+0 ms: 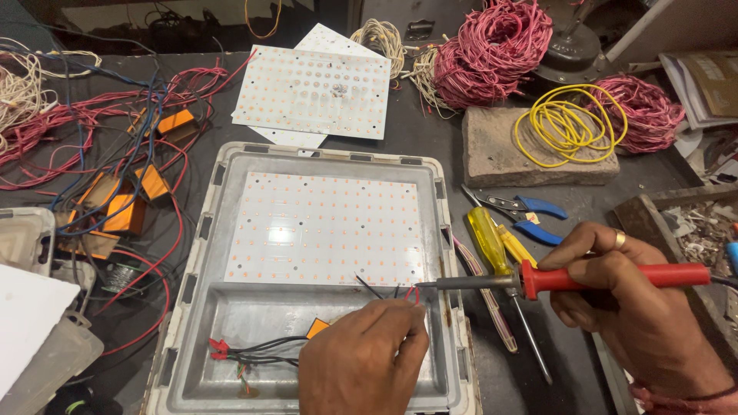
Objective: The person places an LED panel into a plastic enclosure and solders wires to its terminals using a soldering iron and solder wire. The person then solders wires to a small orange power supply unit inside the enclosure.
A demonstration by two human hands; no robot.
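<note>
A grey metal lamp housing (pixel 192 284) lies in front of me with a white LED board (pixel 327 227) set in its upper half. My left hand (pixel 361 357) rests in the lower compartment and pinches thin red and black wires (pixel 406 292) at the board's lower right edge. My right hand (pixel 626 303) grips a red-handled soldering iron (pixel 615 277); its metal tip points left and meets those wires. More black and red wires (pixel 257 350) and a small orange part (pixel 317 328) lie in the lower compartment.
Two spare LED boards (pixel 311 92) lie behind the housing. Yellow screwdrivers (pixel 492 242) and blue-handled pliers (pixel 530 215) lie right of it. Coils of pink (pixel 492 50) and yellow wire (pixel 569 123), a brick (pixel 500 157), orange modules (pixel 123 207) among tangled wires, and plastic tubs (pixel 31 307) surround it.
</note>
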